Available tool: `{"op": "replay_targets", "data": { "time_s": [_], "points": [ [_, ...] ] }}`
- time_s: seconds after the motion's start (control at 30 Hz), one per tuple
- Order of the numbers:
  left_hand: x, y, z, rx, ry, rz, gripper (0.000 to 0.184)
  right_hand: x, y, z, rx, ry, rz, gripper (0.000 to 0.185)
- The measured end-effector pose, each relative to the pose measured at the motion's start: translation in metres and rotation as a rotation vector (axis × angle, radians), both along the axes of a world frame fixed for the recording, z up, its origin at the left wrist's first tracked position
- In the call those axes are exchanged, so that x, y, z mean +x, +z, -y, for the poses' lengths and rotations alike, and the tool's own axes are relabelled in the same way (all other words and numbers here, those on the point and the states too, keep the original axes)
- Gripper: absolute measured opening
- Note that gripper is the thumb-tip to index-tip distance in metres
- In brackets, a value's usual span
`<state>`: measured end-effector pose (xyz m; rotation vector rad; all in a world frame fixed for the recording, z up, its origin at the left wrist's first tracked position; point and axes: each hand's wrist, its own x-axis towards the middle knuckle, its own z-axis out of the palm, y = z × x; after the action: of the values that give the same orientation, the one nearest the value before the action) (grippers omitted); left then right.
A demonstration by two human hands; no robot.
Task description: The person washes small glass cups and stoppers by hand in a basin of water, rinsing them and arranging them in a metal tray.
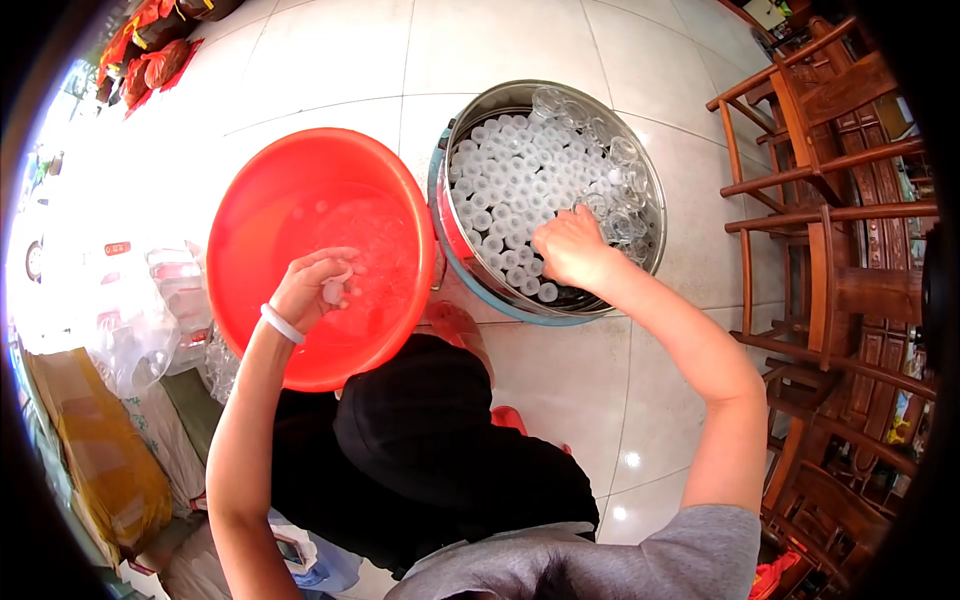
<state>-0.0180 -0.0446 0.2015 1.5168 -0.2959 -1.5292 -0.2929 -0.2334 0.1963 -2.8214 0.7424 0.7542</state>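
Note:
My left hand (312, 284), with a white band at the wrist, is over the red basin (250, 230). Its fingers are curled round a small translucent white cup-like piece (333, 292). Clear water-like shine and clear pieces show in the basin, too blurred to tell apart. My right hand (572, 248) is inside the round metal tub (655, 215), its fingers bunched over the upright pieces; the fingertips are partly hidden. Many translucent white tube-like pieces (510, 160) stand packed there with round ends up. Clear glass-like cups (625, 190) lie along the tub's right side.
The tub stands on a blue-green base (480, 285) on the tiled floor (500, 45). Wooden chairs (790, 180) line the right. Clear plastic bags (130, 330) and a taped carton (95, 440) are at the left. My black-clad knee (400, 410) is close to the basin.

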Motion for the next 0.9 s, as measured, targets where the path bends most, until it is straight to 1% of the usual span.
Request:
{"op": "replay_targets", "data": {
  "time_s": [0.07,0.1,0.17,0.2,0.27,0.4,0.47,0.5,0.57,0.6,0.67,0.7,0.73,0.77,0.8,0.83,0.9],
  "points": [
    [0.000,0.000,0.000,-0.003,0.005,-0.012,0.030,-0.002,-0.005,-0.005,-0.110,0.016,0.041,0.014],
    [0.000,0.000,0.000,0.001,0.008,-0.015,0.030,-0.001,-0.005,-0.005,-0.110,0.016,0.040,0.014],
    [0.000,0.000,0.000,0.005,0.010,-0.020,0.030,0.002,-0.002,-0.003,-0.039,-0.036,-0.070,0.015],
    [0.001,-0.001,0.000,0.006,0.009,-0.020,0.030,0.000,-0.004,-0.004,-0.039,-0.035,-0.071,0.015],
    [0.001,0.000,0.000,0.008,0.008,-0.021,0.030,-0.006,-0.008,-0.006,-0.155,-0.050,0.039,0.013],
    [0.001,0.002,0.000,0.009,0.004,-0.024,0.030,-0.012,-0.008,-0.006,-0.150,-0.085,0.063,0.010],
    [0.001,0.001,0.000,0.010,0.003,-0.027,0.030,-0.020,-0.010,-0.002,-0.150,-0.067,0.275,0.012],
    [0.000,0.001,0.000,0.009,-0.002,-0.022,0.029,-0.021,-0.010,0.000,-0.150,-0.067,0.275,0.012],
    [0.000,0.002,0.000,0.008,-0.007,-0.018,0.028,-0.020,0.000,0.005,-0.138,-0.106,0.452,0.018],
    [-0.001,0.004,0.000,0.003,0.000,-0.026,0.029,-0.018,0.006,0.004,-0.139,-0.107,0.451,0.018],
    [-0.006,0.009,0.002,-0.004,0.005,-0.035,0.030,-0.007,0.024,0.000,-0.040,-0.152,0.584,0.021],
    [-0.010,0.014,0.004,-0.016,-0.023,-0.043,0.030,0.000,0.032,-0.007,0.058,-0.128,0.742,0.021],
    [-0.014,0.017,0.005,-0.028,-0.051,-0.053,0.030,0.010,0.033,-0.017,0.210,-0.137,0.901,0.018],
    [-0.016,0.018,0.006,-0.031,-0.058,-0.058,0.030,0.022,0.040,-0.031,0.312,-0.117,0.988,0.018],
    [-0.018,0.019,0.007,-0.045,-0.120,-0.050,0.027,0.035,0.047,-0.044,0.384,-0.096,0.982,0.022],
    [-0.020,0.019,0.008,-0.060,-0.182,-0.040,0.026,0.050,0.031,-0.056,0.410,-0.013,1.078,0.031],
    [-0.020,0.013,0.007,-0.104,-0.204,-0.089,0.027,0.077,0.023,-0.080,0.504,-0.091,0.949,0.041]
  ]
}}
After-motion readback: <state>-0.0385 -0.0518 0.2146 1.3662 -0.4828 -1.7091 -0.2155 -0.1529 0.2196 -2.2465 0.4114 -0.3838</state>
